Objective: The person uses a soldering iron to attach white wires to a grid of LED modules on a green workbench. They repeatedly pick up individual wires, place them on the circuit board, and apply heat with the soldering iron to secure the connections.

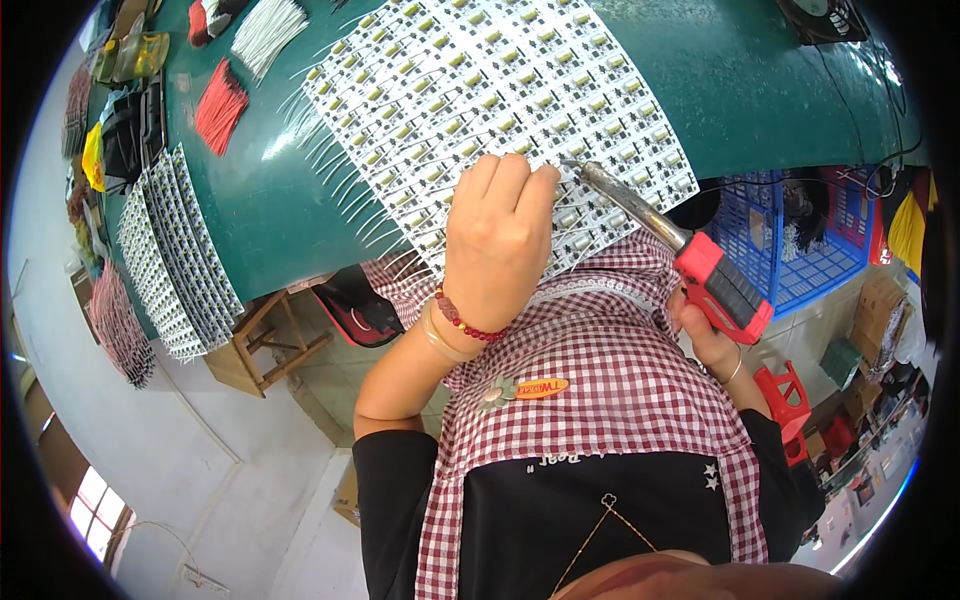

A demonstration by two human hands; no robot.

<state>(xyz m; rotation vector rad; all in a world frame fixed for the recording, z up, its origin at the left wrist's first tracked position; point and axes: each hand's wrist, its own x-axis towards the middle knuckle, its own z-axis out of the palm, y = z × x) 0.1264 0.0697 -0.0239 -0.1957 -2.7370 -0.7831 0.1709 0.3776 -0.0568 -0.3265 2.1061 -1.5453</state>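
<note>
A large white panel of small circuit boards (600,130) lies on the green table, with rows of parts and thin white wires trailing off its left side. My left hand (505,220) is closed over the panel's near part, fingers pressed together; what they pinch is hidden beneath them. My right hand (705,335) grips a soldering iron (655,220) by its red and black handle, which covers part of the fingers. Its metal tip reaches the panel just right of my left fingertips; I cannot tell whether it touches.
Bundles of red wires (220,107) and white wires (270,35) lie at the far left of the table (270,200). More stacked board panels (180,255) sit at its left edge. Right of me stand a blue plastic crate (815,250) and a red stool (785,400).
</note>
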